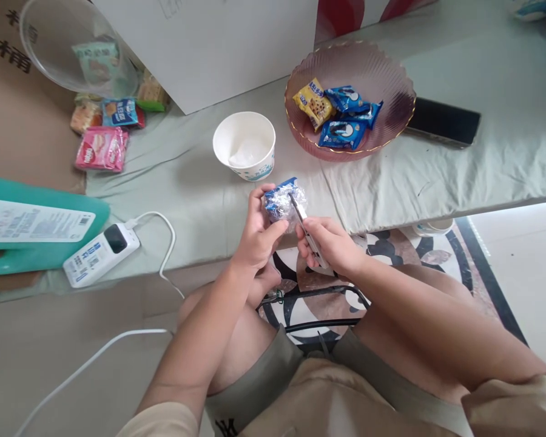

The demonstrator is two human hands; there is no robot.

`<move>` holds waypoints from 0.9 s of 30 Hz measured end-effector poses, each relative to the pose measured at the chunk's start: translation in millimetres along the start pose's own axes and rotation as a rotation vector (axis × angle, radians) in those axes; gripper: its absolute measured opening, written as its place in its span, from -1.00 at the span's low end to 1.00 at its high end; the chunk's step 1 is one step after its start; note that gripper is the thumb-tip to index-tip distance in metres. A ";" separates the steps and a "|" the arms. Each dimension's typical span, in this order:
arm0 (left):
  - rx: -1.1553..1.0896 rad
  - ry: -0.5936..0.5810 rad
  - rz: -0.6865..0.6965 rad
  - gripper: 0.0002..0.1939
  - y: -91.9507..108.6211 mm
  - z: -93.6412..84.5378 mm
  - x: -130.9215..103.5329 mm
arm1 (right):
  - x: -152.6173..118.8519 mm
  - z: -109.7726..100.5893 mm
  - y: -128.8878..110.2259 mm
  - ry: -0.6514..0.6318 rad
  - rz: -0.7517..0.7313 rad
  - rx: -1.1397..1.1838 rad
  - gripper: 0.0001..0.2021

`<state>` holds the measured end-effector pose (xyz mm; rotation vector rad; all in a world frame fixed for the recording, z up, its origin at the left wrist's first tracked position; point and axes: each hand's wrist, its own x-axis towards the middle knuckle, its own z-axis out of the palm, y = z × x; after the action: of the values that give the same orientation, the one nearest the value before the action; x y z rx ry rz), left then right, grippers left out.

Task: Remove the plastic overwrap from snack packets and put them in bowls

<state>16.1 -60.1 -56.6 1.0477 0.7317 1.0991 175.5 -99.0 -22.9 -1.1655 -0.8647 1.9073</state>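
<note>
My left hand (257, 233) is closed around a small blue snack packet (279, 199) wrapped in shiny clear plastic, held in front of the table's edge. Gripped in my right hand (330, 243) is a utility knife (310, 237) with a pale handle. Its dark blade tip rests at the plastic, though I cannot tell whether it has cut in. Just beyond my left hand stands a white paper cup (246, 145) with something whitish inside. A pink ribbed glass bowl (386, 76) further right holds a yellow packet (315, 103) and several blue packets (343, 132).
A black phone (446, 121) lies beside the bowl. On the left are a white power bank (101, 255) with a white cable (166, 255), a teal jug (40, 194), a pink packet (102, 149) and a clear tub (50, 60). A white box (227, 42) stands behind the cup.
</note>
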 end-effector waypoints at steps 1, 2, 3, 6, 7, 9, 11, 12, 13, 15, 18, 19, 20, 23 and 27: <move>-0.027 0.034 -0.004 -0.39 2.5 1.3 1.4 | -0.3 0.6 1.2 -0.017 0.017 0.002 -0.65; -0.046 0.074 -0.002 -0.39 5.9 2.0 2.9 | -0.8 1.3 2.7 -0.038 0.033 0.002 -0.65; -0.056 0.115 0.001 -0.39 10.2 1.8 4.4 | -1.3 2.1 4.6 -0.062 0.049 -0.001 -0.64; -0.044 0.187 -0.008 -0.37 28.0 -5.2 7.5 | -3.8 5.2 10.5 -0.136 0.122 -0.043 -0.65; -0.036 0.190 -0.018 -0.37 34.6 -9.6 7.9 | -5.2 5.7 11.6 -0.160 0.143 -0.071 -0.65; -0.025 0.199 -0.019 -0.41 46.1 -19.9 8.0 | -8.4 4.5 10.7 -0.207 0.142 -0.154 -0.63; -0.005 0.241 0.001 -0.43 51.8 -29.5 7.9 | -11.2 -1.7 5.1 -0.180 0.019 -0.294 -0.61; 0.015 0.267 0.011 -0.42 51.7 -33.1 7.7 | -11.8 -7.1 1.2 -0.117 -0.093 -0.400 -0.61; 0.042 0.283 0.019 -0.40 49.7 -35.4 7.4 | -11.6 -14.0 -3.0 -0.019 -0.220 -0.528 -0.61; 0.117 0.275 0.025 -0.35 41.3 -35.8 5.8 | -8.5 -31.5 -9.9 0.246 -0.444 -0.820 -0.66; 0.333 0.204 0.061 -0.40 25.2 -26.7 0.7 | 0.8 -60.8 -13.5 0.552 -0.563 -1.163 -0.65; 0.454 0.187 0.089 -0.47 20.8 -22.3 -1.1 | 3.9 -69.5 -13.2 0.597 -0.566 -1.229 -0.60; 0.592 0.178 0.130 -0.54 17.3 -18.0 -2.6 | 6.6 -76.9 -12.8 0.622 -0.566 -1.274 -0.56; 0.923 0.223 0.307 -0.69 12.7 -9.7 -3.4 | 10.9 -90.4 -13.2 0.677 -0.546 -1.352 -0.61; 0.987 0.195 0.462 -0.60 15.6 -11.6 1.8 | 10.1 -87.9 -17.6 0.837 -0.560 -1.380 -0.72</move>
<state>1.0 -53.4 -46.2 2.0356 1.2877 1.2530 256.9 -66.7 -44.7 -1.9132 -1.7506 0.0670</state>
